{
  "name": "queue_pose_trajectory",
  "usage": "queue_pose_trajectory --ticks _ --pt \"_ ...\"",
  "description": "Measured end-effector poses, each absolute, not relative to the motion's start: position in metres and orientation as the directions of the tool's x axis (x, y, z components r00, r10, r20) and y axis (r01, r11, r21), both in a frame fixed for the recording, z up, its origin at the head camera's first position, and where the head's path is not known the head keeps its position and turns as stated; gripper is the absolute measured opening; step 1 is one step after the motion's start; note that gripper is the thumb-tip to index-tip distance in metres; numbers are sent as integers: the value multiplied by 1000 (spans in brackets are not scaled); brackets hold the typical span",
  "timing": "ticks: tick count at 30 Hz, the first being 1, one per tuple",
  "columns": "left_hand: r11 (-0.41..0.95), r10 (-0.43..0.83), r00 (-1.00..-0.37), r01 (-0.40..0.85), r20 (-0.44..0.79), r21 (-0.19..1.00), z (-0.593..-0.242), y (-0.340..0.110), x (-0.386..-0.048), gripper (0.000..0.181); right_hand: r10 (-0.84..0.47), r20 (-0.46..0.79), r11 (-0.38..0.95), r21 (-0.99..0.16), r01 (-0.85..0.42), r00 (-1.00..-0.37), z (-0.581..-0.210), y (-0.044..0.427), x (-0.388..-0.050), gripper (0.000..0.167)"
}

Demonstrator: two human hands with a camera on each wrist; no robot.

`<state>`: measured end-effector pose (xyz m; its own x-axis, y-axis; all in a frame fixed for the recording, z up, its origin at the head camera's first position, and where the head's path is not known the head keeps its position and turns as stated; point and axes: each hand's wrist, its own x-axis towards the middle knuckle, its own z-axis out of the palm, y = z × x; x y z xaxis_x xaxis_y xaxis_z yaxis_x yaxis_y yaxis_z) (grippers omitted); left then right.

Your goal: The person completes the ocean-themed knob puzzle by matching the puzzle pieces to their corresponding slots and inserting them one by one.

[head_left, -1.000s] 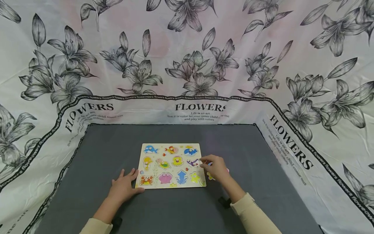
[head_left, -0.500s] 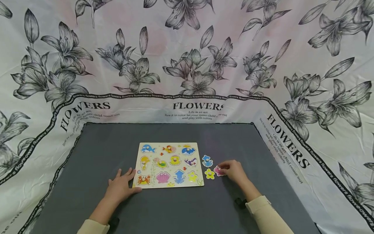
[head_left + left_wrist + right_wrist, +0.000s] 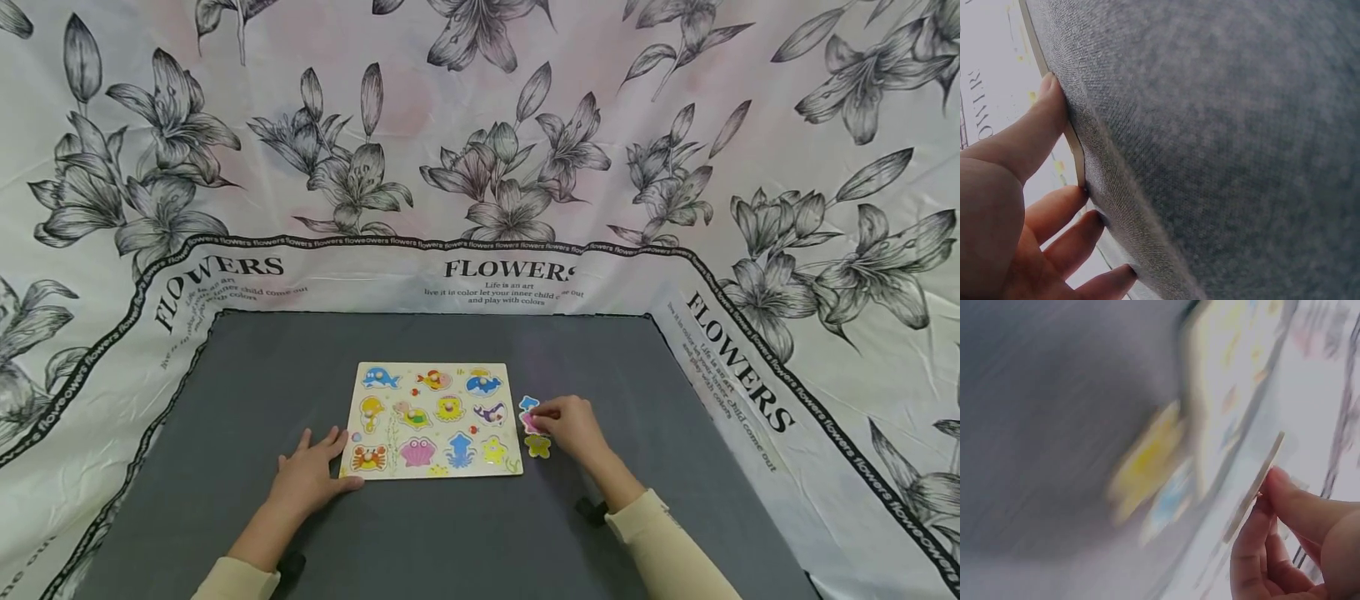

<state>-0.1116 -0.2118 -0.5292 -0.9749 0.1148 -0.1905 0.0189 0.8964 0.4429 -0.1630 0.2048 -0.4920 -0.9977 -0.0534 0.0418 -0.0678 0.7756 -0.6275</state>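
A pale puzzle board [image 3: 480, 472] with several sea-animal shapes lies flat on the grey cloth. My left hand [image 3: 307, 475] rests at its lower left corner, thumb along the near edge and fingers against the left side; the left wrist view shows thumb and fingertips touching the board's edge [image 3: 1075, 150]. My right hand [image 3: 573, 425] pinches a pink puzzle piece [image 3: 529, 422] by its back or knob, raised off the cloth. In the right wrist view that piece [image 3: 1244, 509] appears edge-on. Below it lie a yellow star-shaped piece [image 3: 537, 447] and a blue piece [image 3: 528, 403], partly covered.
Grey cloth [image 3: 442, 533] spreads around the board on the table. A white border printed with lettering [image 3: 510, 269] and a backdrop of drawn flowers [image 3: 510, 204] stand behind. The right wrist view is blurred.
My right hand went from the board's right edge to the pink piece, took hold of it, and carried it left over the other two pieces. The left hand stays at the board's corner.
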Motion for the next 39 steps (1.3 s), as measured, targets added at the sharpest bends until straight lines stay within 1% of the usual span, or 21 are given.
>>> queue_pose_trajectory --ticks 2,5,9,11,15,19,24,27,30,32,34,36,39 --pt "901 114 -976 23 -186 434 -527 -212 -113 97 -88 11 751 -656 -74 -996 -487 179 -165 11" --pt "907 116 -976 27 -187 420 -526 -211 -115 98 -181 -9 729 -673 -127 -984 -487 139 -167 11" --pt "913 113 -973 21 -202 407 -526 -211 -115 100 -332 -12 715 -655 -244 -943 -497 91 -165 10" --pt "915 108 -971 13 -213 404 -528 -212 -113 100 -380 -36 712 -650 -267 -924 -505 70 -163 10" --pt "913 100 -972 4 -213 408 -529 -212 -112 99 -407 -67 724 -632 -277 -911 -518 42 -163 8" --pt "910 103 -973 7 -209 415 -530 -212 -114 98 -401 -87 754 -597 -274 -912 -521 30 -165 7" --pt "909 106 -973 11 -204 416 -531 -213 -114 97 -405 -124 784 -557 -274 -906 -519 25 -165 5" --pt "908 105 -975 13 -198 418 -530 -214 -114 97 -420 -148 773 -575 -268 -895 -517 25 -167 8" --pt "908 104 -976 14 -193 418 -530 -215 -115 98 -419 -110 746 -608 -273 -901 -518 34 -173 13" --pt "910 103 -976 14 -194 414 -529 -215 -115 98 -406 -60 731 -620 -285 -912 -516 48 -177 16" --pt "912 105 -976 18 -190 410 -528 -214 -114 98 -361 3 728 -624 -284 -933 -514 68 -182 16" --pt "911 107 -977 22 -185 412 -527 -213 -113 98 -298 58 742 -613 -269 -953 -512 95 -187 16" --pt "910 110 -977 26 -181 414 -527 -212 -112 97 -175 112 790 -577 -207 -978 -514 138 -192 17"
